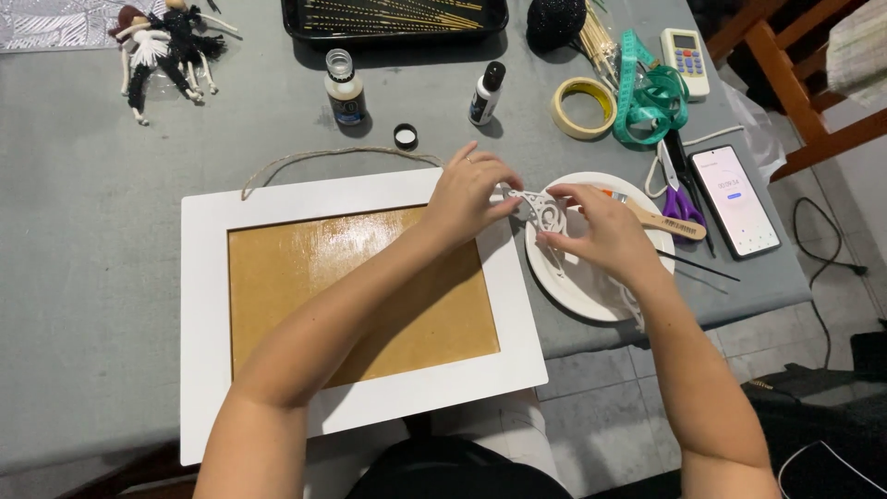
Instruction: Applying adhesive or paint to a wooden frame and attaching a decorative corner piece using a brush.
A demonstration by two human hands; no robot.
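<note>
At the bottom edge of the frame, nearest the camera, the person's dark lap shows between two bare forearms that reach up toward the centre. Under the left forearm lies a white picture frame (360,305) with a brown board panel, flat on the grey table (83,305) and overhanging its near edge; a loop of twine (323,157) runs along its top edge. Just right of the frame sits a white plate (591,300), over which both hands meet. The left hand (471,199) has its fingertips pinched shut on the left end of a white cut-out ornament (545,217), while the right hand (601,231) curls its fingers around the ornament's right side, so the piece hangs between them just above the plate's left rim. A wooden-handled brush (665,224) rests on the plate's right edge. Further right lie purple-handled scissors (682,205) and a phone (735,201) with a lit screen. Beyond the hands stand a small glass bottle (346,90), its black cap (405,137) beside it, and a white squeeze bottle (484,94). Toward the upper right are a roll of masking tape (584,107), a green measuring tape (649,92) and a remote control (686,60). At the top sit a black tray of sticks (397,18) and, in the upper left, two yarn dolls (162,51).
</note>
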